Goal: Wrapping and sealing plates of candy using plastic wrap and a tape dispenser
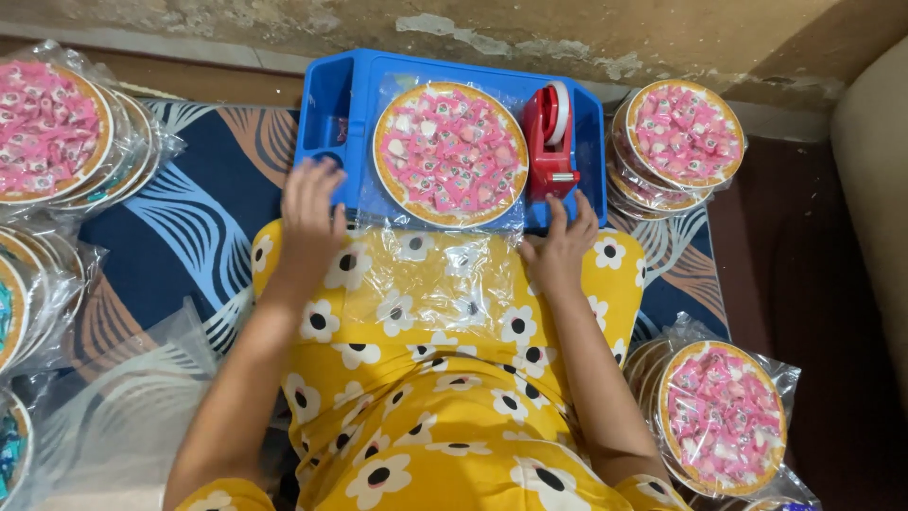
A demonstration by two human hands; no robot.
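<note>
At the bottom centre of the frame, a person in a yellow garment printed with white flowers sits with both forearms reaching up the picture. A clear plastic bag lies flat across the lap, its far end running onto a blue plastic tray at upper centre. The left hand rests on the tray's near left edge, fingers spread and relaxed, gripping nothing. The right hand presses on the bag's right edge just below the tray, fingers loosely extended; whether they pinch the film cannot be told.

Inside the bag, on the tray, sits a round disc with an orange rim, covered in small pink and white wrapped sweets. A red tape dispenser stands just to its right on the tray. The tray's left compartment holds a small item too dim to make out.

Bagged stacks of similar discs ring the scene: one at lower right, one at upper right, one at upper left, more along the left edge. Everything rests on a dark blue mat with white and orange swirls. Beyond it runs a worn, patchy wall.
</note>
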